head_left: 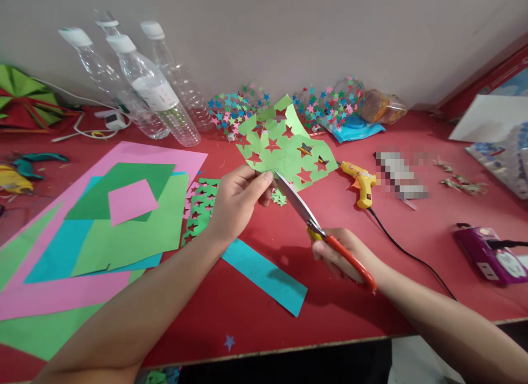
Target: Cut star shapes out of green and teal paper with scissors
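My left hand pinches the near edge of a light green paper sheet that has several star-shaped holes. The sheet is held up above the table and tilted. My right hand grips a pair of scissors with red and yellow handles. Their blades point up and left, the tips at the sheet's near edge beside my left thumb. Under the sheet lie small green paper stars. A blue paper strip rests on the table below my hands.
Coloured paper sheets overlap at left, near clear plastic bottles. Star-covered ornaments stand by the wall. A yellow glue gun with a black cord and a purple power box lie at right. The table edge runs in front.
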Tool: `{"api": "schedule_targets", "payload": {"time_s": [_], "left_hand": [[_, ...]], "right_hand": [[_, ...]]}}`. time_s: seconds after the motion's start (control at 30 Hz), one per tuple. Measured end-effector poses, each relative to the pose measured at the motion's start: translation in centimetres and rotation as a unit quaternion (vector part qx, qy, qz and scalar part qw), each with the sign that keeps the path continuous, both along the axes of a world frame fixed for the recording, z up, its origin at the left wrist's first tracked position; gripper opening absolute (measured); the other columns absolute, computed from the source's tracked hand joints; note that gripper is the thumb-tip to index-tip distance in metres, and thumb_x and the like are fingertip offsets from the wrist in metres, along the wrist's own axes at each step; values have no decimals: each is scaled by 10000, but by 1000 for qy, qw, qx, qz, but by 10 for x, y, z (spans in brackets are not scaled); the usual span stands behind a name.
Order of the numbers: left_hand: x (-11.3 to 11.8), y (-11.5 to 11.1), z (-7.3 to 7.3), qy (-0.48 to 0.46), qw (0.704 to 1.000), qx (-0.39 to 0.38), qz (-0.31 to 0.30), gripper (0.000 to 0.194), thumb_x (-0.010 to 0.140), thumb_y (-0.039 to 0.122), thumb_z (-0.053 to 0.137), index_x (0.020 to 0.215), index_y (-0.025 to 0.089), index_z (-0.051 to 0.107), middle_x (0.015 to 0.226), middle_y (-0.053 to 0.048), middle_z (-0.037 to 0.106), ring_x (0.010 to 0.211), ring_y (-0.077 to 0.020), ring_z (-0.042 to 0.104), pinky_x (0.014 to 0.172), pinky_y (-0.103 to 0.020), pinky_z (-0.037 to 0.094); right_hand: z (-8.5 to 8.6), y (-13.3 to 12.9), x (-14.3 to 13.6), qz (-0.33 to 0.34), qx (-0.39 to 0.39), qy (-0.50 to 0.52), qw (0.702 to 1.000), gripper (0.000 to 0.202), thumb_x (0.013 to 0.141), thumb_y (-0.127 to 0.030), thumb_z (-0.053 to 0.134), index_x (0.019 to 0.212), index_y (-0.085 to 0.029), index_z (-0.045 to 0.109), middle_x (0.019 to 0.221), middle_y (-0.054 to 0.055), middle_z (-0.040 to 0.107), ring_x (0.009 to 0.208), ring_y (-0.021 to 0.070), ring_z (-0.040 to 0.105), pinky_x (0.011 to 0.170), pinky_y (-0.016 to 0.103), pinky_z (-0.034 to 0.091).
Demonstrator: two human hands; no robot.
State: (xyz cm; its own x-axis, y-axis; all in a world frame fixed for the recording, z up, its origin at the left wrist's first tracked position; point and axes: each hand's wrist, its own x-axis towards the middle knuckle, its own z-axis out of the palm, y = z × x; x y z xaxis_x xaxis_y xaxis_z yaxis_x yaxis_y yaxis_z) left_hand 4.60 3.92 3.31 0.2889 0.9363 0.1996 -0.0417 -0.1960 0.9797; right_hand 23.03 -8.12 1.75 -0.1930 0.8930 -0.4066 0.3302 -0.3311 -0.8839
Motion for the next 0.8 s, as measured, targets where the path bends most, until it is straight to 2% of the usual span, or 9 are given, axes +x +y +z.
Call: {"api": "schedule_targets", "payload": {"time_s": [0.8], "left_hand": [[0, 0, -2, -9, 1000, -7, 0, 204, 820, 276, 574, 637, 188, 586, 534, 13, 562, 492, -92, 518, 490, -241, 429]], "right_hand": [[2, 2, -1, -9, -14, -21, 1000, 514, 776, -691, 518, 636, -205, 433, 385, -58, 420, 342, 80, 376, 395, 220, 298]]}}
